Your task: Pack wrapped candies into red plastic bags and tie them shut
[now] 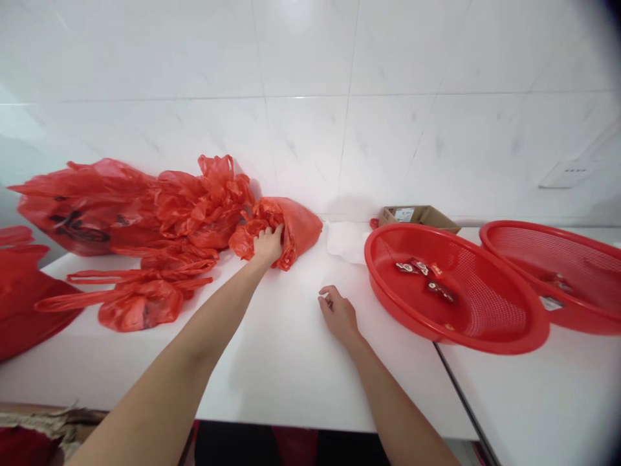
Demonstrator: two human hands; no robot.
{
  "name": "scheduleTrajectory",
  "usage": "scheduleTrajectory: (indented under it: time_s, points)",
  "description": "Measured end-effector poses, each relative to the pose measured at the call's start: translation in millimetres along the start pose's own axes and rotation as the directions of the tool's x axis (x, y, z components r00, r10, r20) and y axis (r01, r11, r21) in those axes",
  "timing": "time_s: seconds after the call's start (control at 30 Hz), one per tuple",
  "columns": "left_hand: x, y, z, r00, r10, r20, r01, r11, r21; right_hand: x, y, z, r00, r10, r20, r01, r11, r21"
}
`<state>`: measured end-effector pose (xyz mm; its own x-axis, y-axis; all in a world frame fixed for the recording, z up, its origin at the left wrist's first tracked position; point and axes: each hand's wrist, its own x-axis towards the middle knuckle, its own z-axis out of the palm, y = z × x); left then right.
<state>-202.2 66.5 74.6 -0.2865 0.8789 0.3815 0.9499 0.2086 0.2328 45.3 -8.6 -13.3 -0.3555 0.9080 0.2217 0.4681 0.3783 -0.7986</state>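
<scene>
My left hand (268,246) is stretched forward to a rolled bundle of red plastic bags (303,230) near the wall. Its fingers are closed on the crumpled plastic at the bundle's mouth, and the fingertips are partly hidden there. My right hand (338,314) rests over the white table, loosely curled with a gap between thumb and fingers and nothing visible in it. To its right stands a red plastic basket (485,323) with several small dark red wrapped packets (440,291) on its bottom.
Knotted red bags (204,207) and a large filled red bag (87,200) line the wall at left; a loose tied bag (140,304) lies before them. A second red basket (582,314), a low cardboard box (422,217) and white paper (345,241) are at right. A seam crosses the tabletop.
</scene>
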Motion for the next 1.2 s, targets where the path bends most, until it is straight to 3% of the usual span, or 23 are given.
scheduleTrajectory:
  time_s: [0.13, 0.23, 0.43, 0.53, 0.67, 0.8, 0.9, 1.0, 1.1, 1.2]
  points:
    - [6, -10, -5, 0.997, 0.021, 0.069, -0.015, 0.995, -0.096, -1, -1, -1, 1.0, -0.001, -0.01, 0.001, 1.0, -0.007]
    - [1, -26, -19, 0.999, 0.027, 0.023, -0.022, 0.981, -0.193, 2, -11, 1, 0.999, -0.032, -0.025, 0.031, 0.999, -0.014]
    - [-15, -54, -39, 0.981, -0.185, -0.059, 0.138, 0.877, -0.46, 39, -62, 22, 0.959, -0.282, 0.034, 0.284, 0.954, -0.095]
    - [-12, -55, -52, 0.943, -0.317, -0.104, 0.167, 0.717, -0.677, 65, -78, 40, 0.931, -0.341, 0.129, 0.363, 0.895, -0.257]
    - [-6, -41, -82, 0.852, -0.511, -0.11, 0.09, 0.351, -0.932, 98, -77, 64, 0.947, -0.206, 0.247, 0.285, 0.895, -0.344]
    - [-24, -16, -105, 0.838, -0.541, 0.066, 0.052, -0.041, -0.998, 124, -72, 78, 0.965, -0.152, 0.213, 0.214, 0.926, -0.311]
    - [-59, 0, -101, 0.847, -0.475, 0.236, 0.13, -0.247, -0.96, 135, -73, 75, 0.978, -0.139, 0.153, 0.172, 0.959, -0.227]
    - [-103, 7, -83, 0.812, -0.442, 0.381, 0.217, -0.377, -0.9, 126, -76, 59, 0.987, -0.154, 0.041, 0.158, 0.982, -0.1]
    - [-145, 8, -61, 0.754, -0.437, 0.49, 0.29, -0.448, -0.846, 91, -80, 40, 0.984, -0.168, -0.054, 0.17, 0.985, 0.043]
    - [-176, 15, -48, 0.724, -0.406, 0.558, 0.365, -0.461, -0.809, 46, -82, 25, 0.977, -0.215, 0.008, 0.204, 0.936, 0.287]
